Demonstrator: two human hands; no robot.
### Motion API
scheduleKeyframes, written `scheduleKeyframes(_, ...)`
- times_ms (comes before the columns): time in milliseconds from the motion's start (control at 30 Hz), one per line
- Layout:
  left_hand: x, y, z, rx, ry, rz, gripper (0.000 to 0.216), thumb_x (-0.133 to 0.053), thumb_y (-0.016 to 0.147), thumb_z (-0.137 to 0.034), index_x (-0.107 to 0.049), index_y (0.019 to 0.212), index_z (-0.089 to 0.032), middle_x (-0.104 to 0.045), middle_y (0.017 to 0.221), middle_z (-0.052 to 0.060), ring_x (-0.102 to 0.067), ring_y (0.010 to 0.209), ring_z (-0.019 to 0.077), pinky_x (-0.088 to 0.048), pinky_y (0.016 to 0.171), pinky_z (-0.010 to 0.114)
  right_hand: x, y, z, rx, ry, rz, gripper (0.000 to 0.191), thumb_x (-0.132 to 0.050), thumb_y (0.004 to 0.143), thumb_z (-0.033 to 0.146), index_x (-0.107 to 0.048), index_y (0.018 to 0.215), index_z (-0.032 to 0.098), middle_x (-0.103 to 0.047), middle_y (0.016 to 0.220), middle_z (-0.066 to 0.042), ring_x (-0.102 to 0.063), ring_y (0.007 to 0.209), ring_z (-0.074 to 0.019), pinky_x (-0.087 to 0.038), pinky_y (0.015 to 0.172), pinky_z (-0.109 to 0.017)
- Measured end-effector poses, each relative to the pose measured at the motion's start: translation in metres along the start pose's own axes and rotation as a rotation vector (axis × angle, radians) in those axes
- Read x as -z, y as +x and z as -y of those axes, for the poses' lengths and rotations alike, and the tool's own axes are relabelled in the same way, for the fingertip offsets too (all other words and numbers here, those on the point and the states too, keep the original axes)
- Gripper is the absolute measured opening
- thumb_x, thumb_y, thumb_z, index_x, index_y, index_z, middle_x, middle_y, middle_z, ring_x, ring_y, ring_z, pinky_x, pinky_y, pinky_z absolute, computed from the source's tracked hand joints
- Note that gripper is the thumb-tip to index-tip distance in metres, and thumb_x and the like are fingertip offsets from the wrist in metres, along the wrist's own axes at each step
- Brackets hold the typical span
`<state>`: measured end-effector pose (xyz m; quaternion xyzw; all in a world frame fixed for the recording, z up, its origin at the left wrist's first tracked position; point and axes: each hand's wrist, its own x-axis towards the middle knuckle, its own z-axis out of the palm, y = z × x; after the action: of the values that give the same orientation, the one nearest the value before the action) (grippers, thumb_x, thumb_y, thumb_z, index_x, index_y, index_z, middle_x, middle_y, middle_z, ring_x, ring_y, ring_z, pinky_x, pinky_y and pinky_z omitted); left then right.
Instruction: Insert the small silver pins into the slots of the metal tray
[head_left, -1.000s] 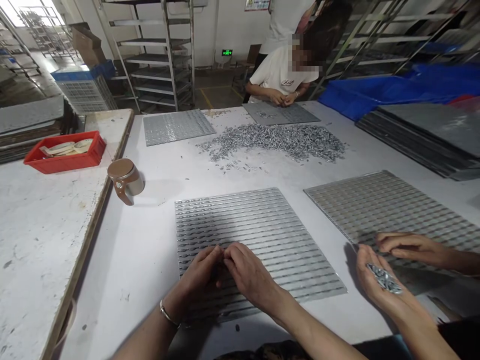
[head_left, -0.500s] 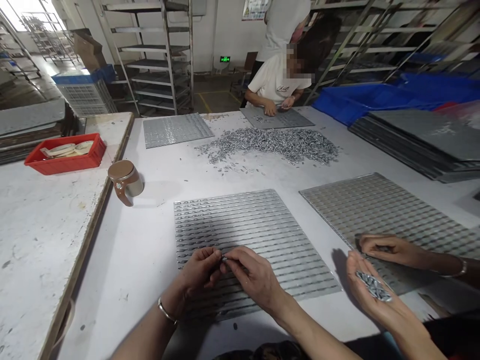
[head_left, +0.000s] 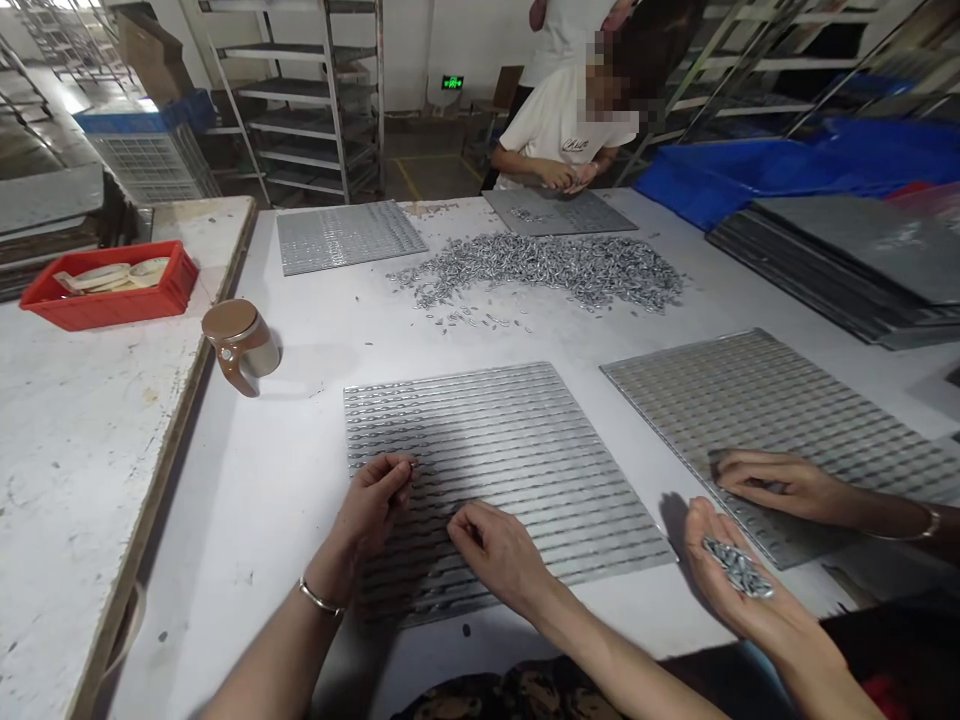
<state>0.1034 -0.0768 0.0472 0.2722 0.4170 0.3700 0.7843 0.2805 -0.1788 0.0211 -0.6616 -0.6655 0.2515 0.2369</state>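
Note:
A grey sheet (head_left: 525, 450) lined with rows of small, pointed oval metal pieces lies flat before me. Over its left part, my left hand (head_left: 375, 492) is closed in a pinch, with a tiny metal piece (head_left: 412, 466) just showing at the fingertips. My right hand (head_left: 499, 550) is also closed, thumb against forefinger, low over the middle of the sheet. Whatever its fingertips hold is hidden or too small to make out. The two hands are apart.
At right, a co-worker's open palm (head_left: 712, 590) holds loose pieces (head_left: 739, 568) beside another sheet (head_left: 757, 400); their other hand (head_left: 780, 483) is over it. A pile of pieces (head_left: 555, 265), a brown-lidded mug (head_left: 244, 345), stacked sheets (head_left: 840, 270) and a red bin (head_left: 112, 300) stand around. Another person (head_left: 562, 130) works opposite.
My hands, which met fingertip to fingertip around a small piece, have separated. The left has moved up and left; the right has shifted slightly down. The view has tilted down a little.

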Motion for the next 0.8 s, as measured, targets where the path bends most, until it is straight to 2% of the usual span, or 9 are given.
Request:
scheduleKeyframes(167,-0.001,0.001,0.004,0.040,-0.004,0.021,0.046,-0.096,0.056,-0.040,-0.071,0.083,-0.012,-0.067,0.072,0.002,-0.041,0.048,0.0028,-0.023,0.041,0.016,-0.012,0.002,0.003,-0.077,-0.103,0.032,0.017,-0.055,0.090,0.015,-0.057,0.074,0.021,-0.063,0.072,0.000,-0.060,0.069,-0.0163,-0.036,0.064,-0.027)
scheduleKeyframes(333,0.000,0.001,0.006,0.034,0.028,0.040,0.044,-0.094,0.058,-0.040,-0.067,0.081,-0.014,-0.067,0.072,0.001,-0.040,0.047,0.0028,-0.024,0.041,0.016,-0.002,0.009,0.004,-0.132,-0.166,0.103,0.019,-0.058,0.089,0.015,-0.054,0.072,0.021,-0.064,0.071,0.000,-0.059,0.068,-0.0173,-0.034,0.061,-0.027)
scheduleKeyframes(433,0.001,-0.001,0.007,0.051,0.086,0.117,0.042,-0.092,0.062,-0.042,-0.065,0.079,-0.015,-0.064,0.068,-0.001,-0.038,0.044,0.0034,-0.021,0.040,0.018,0.012,0.008,0.007,-0.105,-0.045,0.025,0.021,-0.060,0.093,0.023,-0.054,0.073,0.021,-0.062,0.068,0.001,-0.058,0.064,-0.0165,-0.037,0.059,-0.027)
scheduleKeyframes(533,-0.001,-0.005,0.010,0.092,0.169,0.221,0.041,-0.089,0.067,-0.046,-0.064,0.077,-0.016,-0.054,0.056,-0.005,-0.036,0.044,0.0047,-0.019,0.041,0.019,0.024,0.004,0.013,0.007,0.154,-0.142,0.014,-0.056,0.098,0.032,-0.062,0.091,0.022,-0.066,0.077,0.000,-0.061,0.067,-0.0156,-0.045,0.062,-0.026)
scheduleKeyframes(600,-0.004,-0.009,0.013,0.116,0.207,0.292,0.041,-0.087,0.070,-0.048,-0.064,0.077,-0.016,-0.048,0.052,-0.006,-0.035,0.045,0.0054,-0.020,0.043,0.020,0.029,0.001,0.018,0.099,0.217,-0.224,0.014,-0.054,0.100,0.031,-0.064,0.102,0.022,-0.069,0.086,-0.002,-0.063,0.072,-0.0153,-0.049,0.067,-0.026)
scheduleKeyframes(700,-0.009,-0.013,0.017,0.145,0.224,0.351,0.042,-0.086,0.071,-0.051,-0.063,0.077,-0.016,-0.047,0.052,-0.006,-0.034,0.046,0.0060,-0.021,0.044,0.021,0.033,-0.001,0.023,0.157,0.223,-0.248,0.013,-0.054,0.100,0.028,-0.065,0.095,0.022,-0.068,0.083,-0.001,-0.063,0.073,-0.0149,-0.048,0.067,-0.025)
scheduleKeyframes(800,-0.013,-0.014,0.016,0.154,0.245,0.324,0.044,-0.086,0.069,-0.053,-0.064,0.075,-0.015,-0.048,0.054,-0.005,-0.034,0.046,0.0055,-0.020,0.043,0.021,0.032,-0.002,0.022,0.092,0.239,-0.213,0.017,-0.052,0.100,0.028,-0.061,0.087,0.022,-0.064,0.075,0.001,-0.060,0.068,-0.0145,-0.045,0.063,-0.025)
